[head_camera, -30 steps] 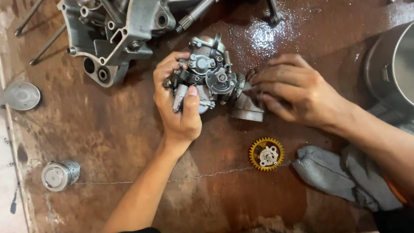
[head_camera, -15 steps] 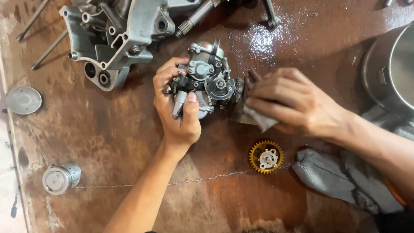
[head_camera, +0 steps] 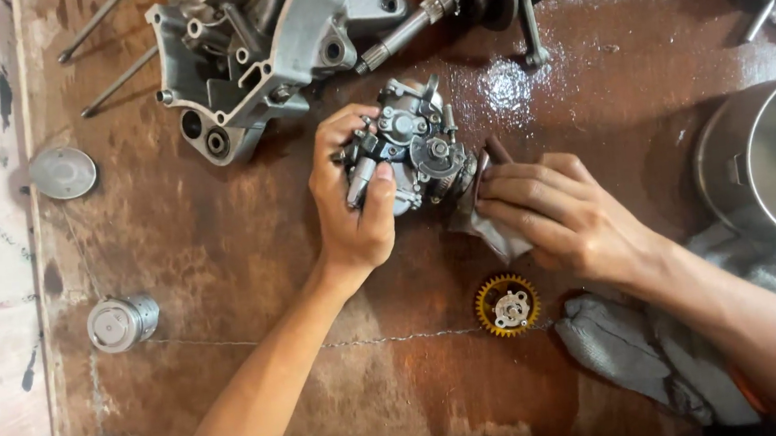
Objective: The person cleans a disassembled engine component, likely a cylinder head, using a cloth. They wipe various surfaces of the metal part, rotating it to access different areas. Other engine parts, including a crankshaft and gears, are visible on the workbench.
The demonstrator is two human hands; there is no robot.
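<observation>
Gripping a grey carburettor [head_camera: 410, 146] on the rusty bench [head_camera: 226, 288], left hand [head_camera: 356, 207] closed round its left side; right hand [head_camera: 556, 217] pinching a small cloth [head_camera: 494, 235] against its right end, long axis running between both hands

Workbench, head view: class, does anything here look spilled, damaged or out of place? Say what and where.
A wet, glossy patch lies on the bench beside the carburetor, like spilled liquid. The bench surface is stained and worn. Nothing looks broken.
</observation>
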